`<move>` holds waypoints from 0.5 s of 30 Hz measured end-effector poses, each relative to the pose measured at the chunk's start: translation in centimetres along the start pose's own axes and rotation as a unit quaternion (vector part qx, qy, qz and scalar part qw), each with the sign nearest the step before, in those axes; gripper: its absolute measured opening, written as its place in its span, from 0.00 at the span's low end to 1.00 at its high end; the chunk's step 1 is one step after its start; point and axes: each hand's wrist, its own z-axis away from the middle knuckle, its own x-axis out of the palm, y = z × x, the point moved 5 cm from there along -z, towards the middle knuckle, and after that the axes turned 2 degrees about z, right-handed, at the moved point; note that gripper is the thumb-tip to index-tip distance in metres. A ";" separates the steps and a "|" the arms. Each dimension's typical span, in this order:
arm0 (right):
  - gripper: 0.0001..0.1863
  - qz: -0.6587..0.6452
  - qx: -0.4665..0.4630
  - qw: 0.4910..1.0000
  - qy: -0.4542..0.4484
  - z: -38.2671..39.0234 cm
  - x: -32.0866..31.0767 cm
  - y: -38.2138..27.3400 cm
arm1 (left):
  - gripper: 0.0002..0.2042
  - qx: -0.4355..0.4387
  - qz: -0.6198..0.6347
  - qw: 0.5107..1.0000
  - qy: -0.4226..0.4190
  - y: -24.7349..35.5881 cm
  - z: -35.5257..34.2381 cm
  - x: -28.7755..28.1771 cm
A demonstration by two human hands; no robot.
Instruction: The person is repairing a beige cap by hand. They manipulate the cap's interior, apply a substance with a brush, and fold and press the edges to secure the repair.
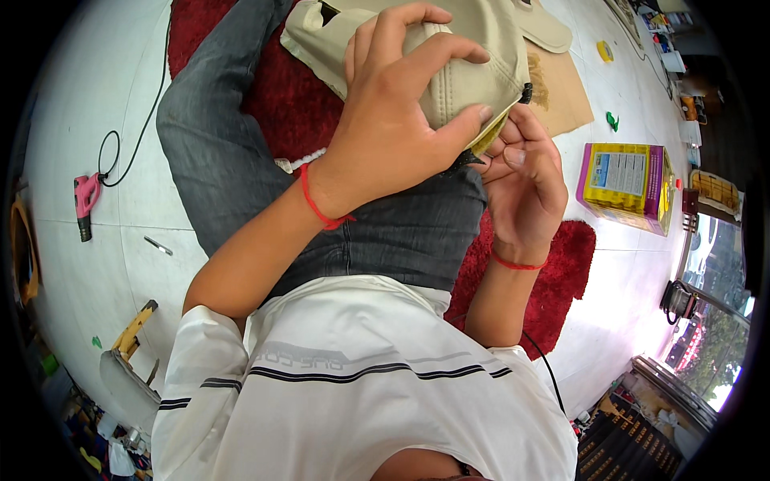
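Note:
A beige stitched cover [493, 80], stretched over a rounded form, lies over my lap. My left hand [389, 108] spans its top with bent fingers apart, its thumb pressed at the near right edge. Along that edge a strip of yellowish inner material [488, 143] shows. My right hand [525, 180] is at the same edge from below, palm up and fingers curled against it; its fingertips are partly hidden. Just above them a small black piece [527, 93] sits at the cover's corner. A dark pointed piece [464, 162] pokes out beneath my left thumb.
I sit on a red rug [573, 256] on a pale tiled floor. To the right are a purple and yellow tin [622, 180], a brown board [565, 100] and a yellow tape roll [605, 51]. A pink heat gun [84, 204] with a black cord and a pen-like tool [158, 245] lie left.

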 end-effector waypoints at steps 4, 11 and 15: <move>0.23 -0.042 0.003 0.999 -0.020 0.1 0.0 0.5 | 0.23 -0.005 -0.034 0.999 -0.016 -0.2 0.2 0.2; 0.22 -0.106 0.009 0.993 -0.050 0.2 0.5 0.3 | 0.26 -0.018 -0.039 0.991 -0.129 0.9 -0.2 -0.9; 0.25 -0.120 0.015 0.991 -0.048 0.3 1.2 0.1 | 0.29 -0.034 -0.016 0.979 -0.199 -1.2 -0.1 -1.2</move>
